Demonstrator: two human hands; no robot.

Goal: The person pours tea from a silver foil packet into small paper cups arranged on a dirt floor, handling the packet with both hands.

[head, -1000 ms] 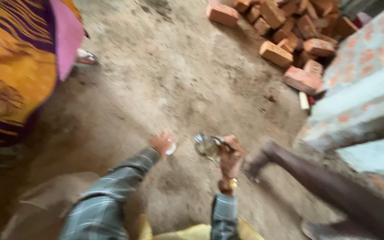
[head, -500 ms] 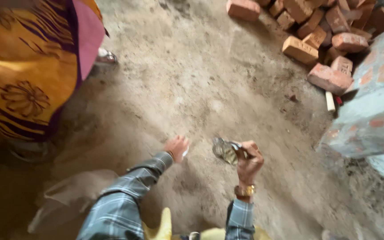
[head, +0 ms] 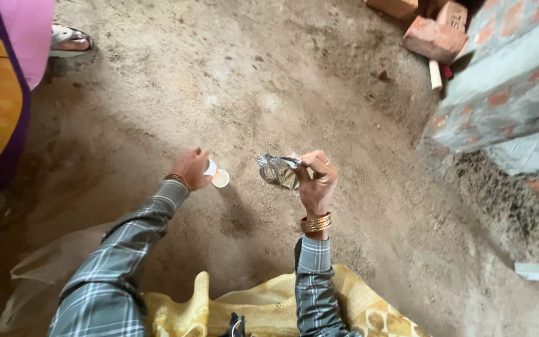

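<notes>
Dirt floor [head: 269,81]; cup [head: 217,176] mouth rightward.

2 bare hands reach out at the frame's centre: the left hand [head: 189,168] with 1 small white paper cup [head: 216,175], the right hand [head: 317,181] with 1 crumpled silvery foil packet [head: 278,171]. 2 grey checked sleeves [head: 120,249] rise from the bottom edge. 3 reddish clay bricks [head: 433,39] lie upper right. 1 sandalled foot [head: 70,39] shows upper left. 1 yellow patterned cloth [head: 269,306] lies bottom centre.
</notes>
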